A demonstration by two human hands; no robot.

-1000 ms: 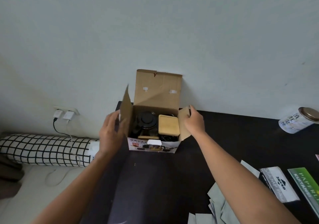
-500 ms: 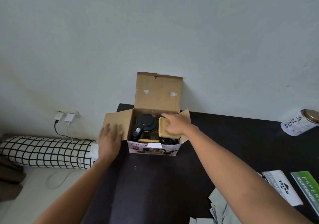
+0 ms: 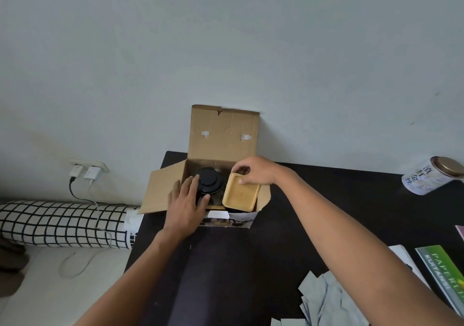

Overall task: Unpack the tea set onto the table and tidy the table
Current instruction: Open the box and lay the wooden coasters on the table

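An open cardboard box (image 3: 223,135) stands at the back left of the black table (image 3: 326,200), its lid flap upright against the wall. Inside on the left sits a black teapot (image 3: 209,180) with a round lid. On the right lies a small bamboo tray (image 3: 241,196), tilted up. My right hand (image 3: 253,171) pinches the tray's far edge between thumb and fingers. My left hand (image 3: 187,206) reaches over the box's front wall, fingers spread against the teapot's side. Whatever lies under the tray is hidden.
A white tin can (image 3: 430,179) lies on its side at the far right. Booklets (image 3: 442,273) and several grey paper packets (image 3: 326,300) lie at the front right. Left of the table are a checked bolster pillow (image 3: 62,222) and wall chargers (image 3: 85,172) with cables.
My left hand moved from the left flap into the box onto the teapot. My right hand shifted to the tray's far edge and tilted it up. The view has dropped slightly.
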